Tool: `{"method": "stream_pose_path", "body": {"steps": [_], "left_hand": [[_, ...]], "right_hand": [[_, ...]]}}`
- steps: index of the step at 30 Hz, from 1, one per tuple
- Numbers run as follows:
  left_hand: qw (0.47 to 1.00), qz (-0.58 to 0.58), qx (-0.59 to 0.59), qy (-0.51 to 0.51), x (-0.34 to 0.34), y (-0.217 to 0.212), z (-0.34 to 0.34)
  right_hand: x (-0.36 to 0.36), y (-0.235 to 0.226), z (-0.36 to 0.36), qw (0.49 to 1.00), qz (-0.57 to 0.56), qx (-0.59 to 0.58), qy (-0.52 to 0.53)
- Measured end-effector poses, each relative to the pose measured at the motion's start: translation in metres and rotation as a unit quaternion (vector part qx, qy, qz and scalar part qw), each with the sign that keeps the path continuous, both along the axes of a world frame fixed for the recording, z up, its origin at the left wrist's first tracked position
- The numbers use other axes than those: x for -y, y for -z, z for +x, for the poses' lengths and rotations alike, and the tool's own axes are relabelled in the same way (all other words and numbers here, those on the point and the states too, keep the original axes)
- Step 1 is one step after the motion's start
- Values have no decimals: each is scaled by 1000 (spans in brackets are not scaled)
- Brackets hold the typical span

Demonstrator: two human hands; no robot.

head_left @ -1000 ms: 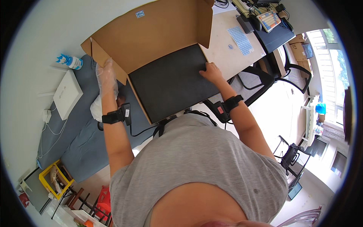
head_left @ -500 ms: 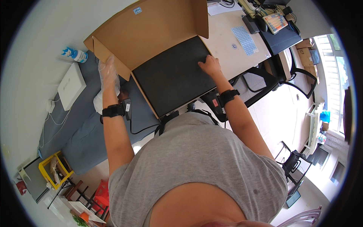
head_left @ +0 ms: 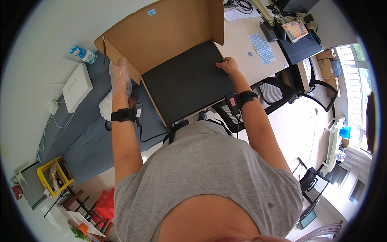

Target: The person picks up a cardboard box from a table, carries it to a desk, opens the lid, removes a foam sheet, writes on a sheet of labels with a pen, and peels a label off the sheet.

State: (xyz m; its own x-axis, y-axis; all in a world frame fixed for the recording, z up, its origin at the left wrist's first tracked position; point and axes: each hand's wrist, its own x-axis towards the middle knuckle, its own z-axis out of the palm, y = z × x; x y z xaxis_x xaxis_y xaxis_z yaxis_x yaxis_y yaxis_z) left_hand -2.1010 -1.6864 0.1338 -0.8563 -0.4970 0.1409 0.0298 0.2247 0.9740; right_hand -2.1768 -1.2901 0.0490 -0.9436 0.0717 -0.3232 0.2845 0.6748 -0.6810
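Note:
An open cardboard box (head_left: pixel 161 34) stands before me with its lid raised at the far side. A flat black foam-like slab (head_left: pixel 189 82) fills its base. My left hand (head_left: pixel 119 74), loosely covered in clear plastic film, is at the box's left side flap, its fingers closed at the flap's edge. At the right edge, my right hand (head_left: pixel 229 66) is bare, with the thumb over the slab's corner and the fingers curled onto the box's wall. Whatever lies under the slab is hidden.
A flat white box (head_left: pixel 76 88) and a blue-and-white bottle (head_left: pixel 84 55) sit on the grey-blue surface to the left. Below my left hand lies something white (head_left: pixel 106 108). A blue keyboard cover (head_left: pixel 262 48) lies on the desk, with a black mesh chair (head_left: pixel 272 93) beside it.
My right hand has closed in at the box's right edge, its thumb drawn nearer the corner. My left hand stays at the flap. The view has shifted slightly.

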Motion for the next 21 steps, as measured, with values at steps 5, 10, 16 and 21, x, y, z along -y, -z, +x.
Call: {"method": "stream_pose_path", "body": {"steps": [5,10,16,21], "left_hand": [[996,-65,48,26,18,11,4],[975,-195,-14,103,40,30,1],[990,95,104,-28,-19,-32,6],[996,68,48,26,11,-3,7]], "right_hand": [[2,-49,22,959,-275,53,-46],[-95,-133,39,939,-340,-40,31],[-202,-155,67,784,-505,-248,262],[-204,-126,71,774,-479,-273,311]]}}
